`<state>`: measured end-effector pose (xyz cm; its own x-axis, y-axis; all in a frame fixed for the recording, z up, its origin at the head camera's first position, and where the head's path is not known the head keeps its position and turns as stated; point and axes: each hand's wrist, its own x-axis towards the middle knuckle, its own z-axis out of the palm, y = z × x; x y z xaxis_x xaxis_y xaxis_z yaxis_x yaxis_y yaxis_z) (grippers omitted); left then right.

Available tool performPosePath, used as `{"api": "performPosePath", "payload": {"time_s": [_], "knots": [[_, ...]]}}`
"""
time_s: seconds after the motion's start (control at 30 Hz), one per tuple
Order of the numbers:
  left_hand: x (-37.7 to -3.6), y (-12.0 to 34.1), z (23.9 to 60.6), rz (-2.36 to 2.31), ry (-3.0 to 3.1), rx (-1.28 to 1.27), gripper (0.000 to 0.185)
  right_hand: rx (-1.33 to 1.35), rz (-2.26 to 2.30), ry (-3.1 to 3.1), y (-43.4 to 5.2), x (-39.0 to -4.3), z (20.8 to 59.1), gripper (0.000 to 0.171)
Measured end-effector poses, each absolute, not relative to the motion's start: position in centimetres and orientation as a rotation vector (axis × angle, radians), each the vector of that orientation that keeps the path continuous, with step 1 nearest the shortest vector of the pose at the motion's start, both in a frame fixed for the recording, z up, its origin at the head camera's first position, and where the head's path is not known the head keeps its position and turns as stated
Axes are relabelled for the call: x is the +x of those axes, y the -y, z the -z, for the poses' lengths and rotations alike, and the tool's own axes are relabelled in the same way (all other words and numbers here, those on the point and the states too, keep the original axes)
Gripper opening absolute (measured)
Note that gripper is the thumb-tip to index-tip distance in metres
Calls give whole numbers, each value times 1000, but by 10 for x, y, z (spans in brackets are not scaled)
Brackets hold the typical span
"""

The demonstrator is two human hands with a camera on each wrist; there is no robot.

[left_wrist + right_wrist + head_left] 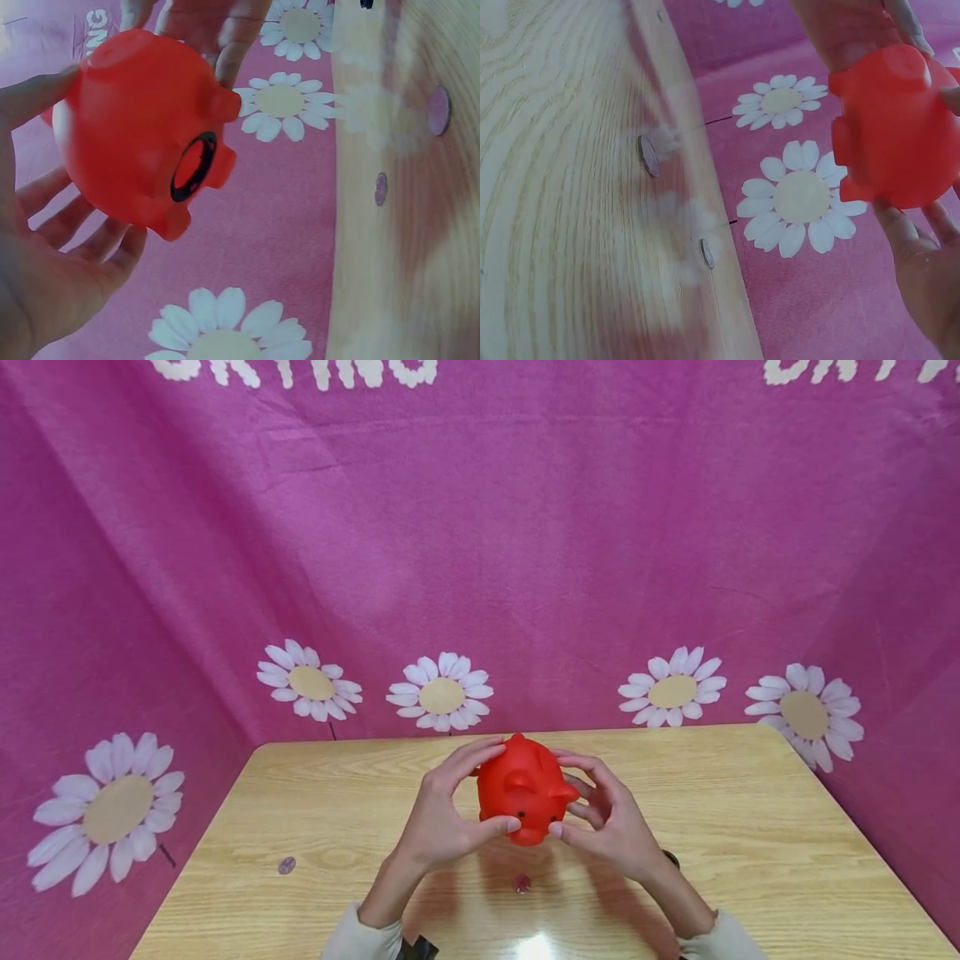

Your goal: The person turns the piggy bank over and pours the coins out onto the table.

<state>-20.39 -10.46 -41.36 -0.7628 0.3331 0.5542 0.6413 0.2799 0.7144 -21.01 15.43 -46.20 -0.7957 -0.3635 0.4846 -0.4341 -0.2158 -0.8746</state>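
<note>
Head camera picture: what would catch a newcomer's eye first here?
A bright red piggy bank stands out at the middle, held above the wooden table between the left hand and the right hand. Behind it hangs a pink backdrop with white daisies. Two coins lie on the table below.

Glossy red plastic pig-shaped money box (525,789): rounded body, stubby legs, black-ringed round plug on underside; lifted clear of bench, snout toward viewer, held between both hands.
</note>
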Motion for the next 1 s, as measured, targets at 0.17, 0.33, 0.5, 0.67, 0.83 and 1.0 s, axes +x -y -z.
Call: {"api": "performPosePath", "payload": {"time_s": [0.17,0.33,0.5,0.67,0.83,1.0], "knots": [[-205,104,421,1535,2153,-919,76,983,-2074,1959,-155,-207,455,74],[-208,102,429,1669,2057,-948,77,1021,-1946,1963,-157,-209,447,77],[-212,104,436,1790,2054,-937,75,971,-1924,2046,-157,-212,442,74],[-214,105,443,1899,2084,-937,74,859,-1849,2138,-156,-208,442,70],[-209,107,445,1938,2075,-948,76,841,-1835,2165,-155,-203,443,79],[-209,106,439,1885,2068,-942,75,816,-1838,2215,-154,-203,438,83]]}}
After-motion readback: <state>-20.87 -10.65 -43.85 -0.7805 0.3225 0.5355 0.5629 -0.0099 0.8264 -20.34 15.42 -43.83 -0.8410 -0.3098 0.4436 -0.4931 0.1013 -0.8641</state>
